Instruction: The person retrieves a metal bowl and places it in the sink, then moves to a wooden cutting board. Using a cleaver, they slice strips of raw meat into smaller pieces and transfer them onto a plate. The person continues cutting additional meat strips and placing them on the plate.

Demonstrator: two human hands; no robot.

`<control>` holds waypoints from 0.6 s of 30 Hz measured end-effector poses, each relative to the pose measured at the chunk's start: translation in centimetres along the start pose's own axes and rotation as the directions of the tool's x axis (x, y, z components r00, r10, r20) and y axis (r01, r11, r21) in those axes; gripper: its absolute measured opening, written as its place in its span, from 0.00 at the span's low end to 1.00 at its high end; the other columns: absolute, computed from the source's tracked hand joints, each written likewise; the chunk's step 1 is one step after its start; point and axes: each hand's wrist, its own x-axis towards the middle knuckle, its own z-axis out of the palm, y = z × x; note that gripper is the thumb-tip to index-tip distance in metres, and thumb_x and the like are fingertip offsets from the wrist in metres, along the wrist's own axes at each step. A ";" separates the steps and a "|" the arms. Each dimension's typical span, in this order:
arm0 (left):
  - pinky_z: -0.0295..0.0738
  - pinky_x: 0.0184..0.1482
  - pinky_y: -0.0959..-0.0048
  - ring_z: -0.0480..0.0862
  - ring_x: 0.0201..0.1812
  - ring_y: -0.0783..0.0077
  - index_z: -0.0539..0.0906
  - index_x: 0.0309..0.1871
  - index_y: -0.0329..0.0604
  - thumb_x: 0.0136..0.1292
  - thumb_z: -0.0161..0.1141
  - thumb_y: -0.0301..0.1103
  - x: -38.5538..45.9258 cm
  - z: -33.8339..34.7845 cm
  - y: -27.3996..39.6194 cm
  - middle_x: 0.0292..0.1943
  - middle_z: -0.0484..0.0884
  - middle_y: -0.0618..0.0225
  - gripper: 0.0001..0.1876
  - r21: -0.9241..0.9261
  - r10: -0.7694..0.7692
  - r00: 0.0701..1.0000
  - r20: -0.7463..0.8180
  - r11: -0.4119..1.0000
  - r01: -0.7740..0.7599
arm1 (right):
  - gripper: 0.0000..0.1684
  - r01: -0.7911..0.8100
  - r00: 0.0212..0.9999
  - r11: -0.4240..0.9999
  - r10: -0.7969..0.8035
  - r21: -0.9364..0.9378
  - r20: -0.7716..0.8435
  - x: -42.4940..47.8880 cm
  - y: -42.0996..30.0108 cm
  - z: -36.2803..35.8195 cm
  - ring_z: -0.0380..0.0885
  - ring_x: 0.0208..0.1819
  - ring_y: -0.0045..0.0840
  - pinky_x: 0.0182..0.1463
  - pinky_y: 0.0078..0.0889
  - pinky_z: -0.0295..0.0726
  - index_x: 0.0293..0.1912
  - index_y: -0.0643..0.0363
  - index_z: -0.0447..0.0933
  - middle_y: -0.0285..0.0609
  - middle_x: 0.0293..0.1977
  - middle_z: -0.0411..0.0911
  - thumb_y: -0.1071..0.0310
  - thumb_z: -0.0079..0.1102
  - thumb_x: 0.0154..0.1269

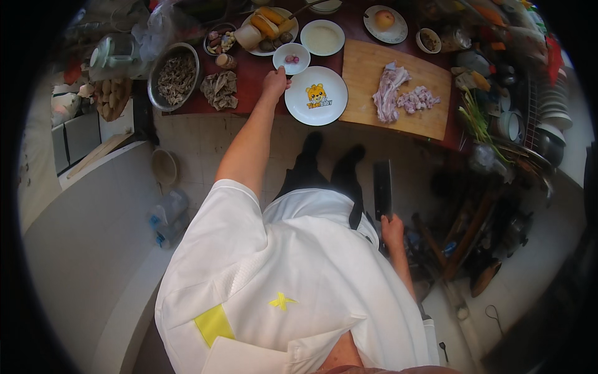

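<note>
My left hand reaches over the red table and grips the near rim of a small white bowl with peeled shallots in it. A white plate with a cartoon tiger lies just right of that hand, at the table's edge. Down at my right side, off the table, my right hand is closed on the handle of a dark-bladed cleaver, its blade pointing away from me. On the wooden cutting board lie a strip of raw meat and a pile of cut meat pieces.
Left on the table are a metal basin of dark shredded food, a crumpled cloth and a small jar. Behind stand a plate of corn, a white bowl and a fruit plate. Green stalks lie at right.
</note>
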 end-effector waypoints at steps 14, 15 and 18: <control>0.79 0.28 0.77 0.86 0.28 0.73 0.81 0.50 0.31 0.73 0.50 0.43 4.7 -6.4 -7.8 0.35 0.89 0.58 0.20 -0.205 -0.184 0.966 -0.182 0.968 0.146 | 0.15 -0.097 0.995 0.993 0.097 0.069 -0.005 0.0 -1.8 -1.1 0.83 0.43 0.58 0.44 0.50 0.80 0.41 0.66 0.80 0.62 0.35 0.83 0.60 0.62 0.68; 0.80 0.30 0.73 0.86 0.28 0.70 0.81 0.49 0.31 0.73 0.51 0.43 4.4 -6.7 -7.7 0.36 0.89 0.56 0.20 -0.206 -0.202 0.960 -0.193 0.965 0.162 | 0.14 -0.084 0.996 0.992 0.086 0.090 -0.010 0.1 -1.4 -1.1 0.82 0.42 0.59 0.44 0.51 0.80 0.41 0.65 0.80 0.62 0.35 0.83 0.61 0.61 0.69; 0.82 0.36 0.66 0.88 0.33 0.62 0.80 0.51 0.33 0.74 0.52 0.44 2.3 -7.9 -7.4 0.37 0.89 0.53 0.20 0.351 0.058 0.930 -0.363 0.933 0.079 | 0.14 -0.094 0.995 0.984 0.099 0.149 -0.027 1.0 -0.7 -2.3 0.84 0.40 0.55 0.43 0.47 0.80 0.41 0.66 0.81 0.60 0.34 0.84 0.62 0.61 0.69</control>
